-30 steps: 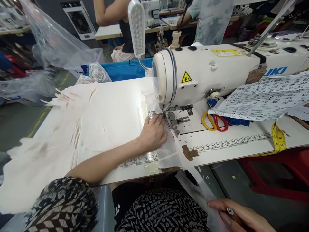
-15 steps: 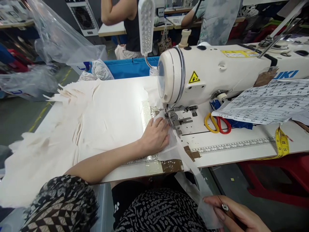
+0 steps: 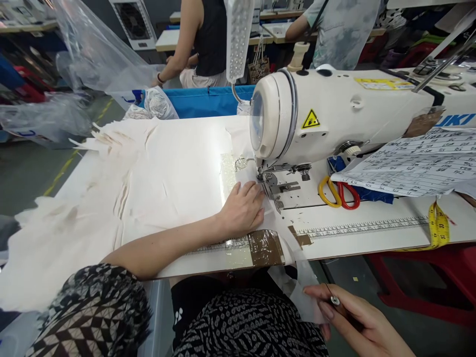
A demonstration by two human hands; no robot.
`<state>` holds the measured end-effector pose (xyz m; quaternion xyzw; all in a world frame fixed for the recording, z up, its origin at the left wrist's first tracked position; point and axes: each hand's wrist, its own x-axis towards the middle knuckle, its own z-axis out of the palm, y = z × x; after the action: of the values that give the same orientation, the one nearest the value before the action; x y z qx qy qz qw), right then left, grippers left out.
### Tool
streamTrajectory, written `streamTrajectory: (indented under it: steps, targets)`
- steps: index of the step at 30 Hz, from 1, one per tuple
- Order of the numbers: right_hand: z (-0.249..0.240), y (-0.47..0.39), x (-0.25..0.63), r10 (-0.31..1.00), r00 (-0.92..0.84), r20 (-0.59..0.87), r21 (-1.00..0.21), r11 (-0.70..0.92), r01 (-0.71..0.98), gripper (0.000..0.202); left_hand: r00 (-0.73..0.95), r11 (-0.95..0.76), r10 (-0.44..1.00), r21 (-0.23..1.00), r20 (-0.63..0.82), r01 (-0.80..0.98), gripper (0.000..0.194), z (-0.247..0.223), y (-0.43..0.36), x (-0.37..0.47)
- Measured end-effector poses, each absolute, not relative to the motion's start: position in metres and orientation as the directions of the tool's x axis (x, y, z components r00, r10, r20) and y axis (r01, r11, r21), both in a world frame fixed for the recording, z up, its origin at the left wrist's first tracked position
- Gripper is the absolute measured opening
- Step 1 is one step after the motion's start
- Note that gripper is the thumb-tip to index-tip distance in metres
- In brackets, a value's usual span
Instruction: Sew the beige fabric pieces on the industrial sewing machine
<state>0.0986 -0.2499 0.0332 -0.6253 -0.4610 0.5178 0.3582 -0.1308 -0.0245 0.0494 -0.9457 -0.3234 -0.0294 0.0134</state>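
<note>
My left hand [image 3: 243,208] lies flat on a thin white fabric strip [image 3: 297,270], pressing it onto the table just left of the presser foot [image 3: 268,179] of a white sewing machine [image 3: 334,116]. The strip runs from the foot down over the table's front edge. My right hand [image 3: 353,317] is low at the front, below the table edge, pinching the strip's hanging end together with a slim dark tool with a metal rivet. Cream fabric pieces [image 3: 111,193] are spread over the left half of the table.
Yellow and red handled scissors [image 3: 338,193] lie right of the needle plate, under a printed paper sheet [image 3: 416,163]. A yellow tape measure [image 3: 441,225] hangs over the right front edge. An LED lamp [image 3: 238,39] hangs above. Two people work at tables behind. Clear plastic bags sit at left.
The fabric strip has fed further under the foot, uncovering brown tape on the table edge. My right hand has risen closer to the table. The view has shifted slightly.
</note>
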Motion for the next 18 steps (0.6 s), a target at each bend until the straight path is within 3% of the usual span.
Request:
streamTrajectory:
  steps: [5, 18]
  targets:
    - [0.027, -0.239, 0.104, 0.961, -0.096, -0.261, -0.935, -0.227, 0.273, 0.043, 0.793, -0.795, 0.605, -0.007, 0.073, 0.607, 0.048, 0.049, -0.025, -0.131]
    - [0.043, -0.201, 0.083, 0.979, -0.132, -0.158, -0.958, -0.119, 0.261, 0.043, 0.796, -0.8, 0.595, -0.017, 0.107, 0.6, 0.047, 0.048, -0.024, -0.13]
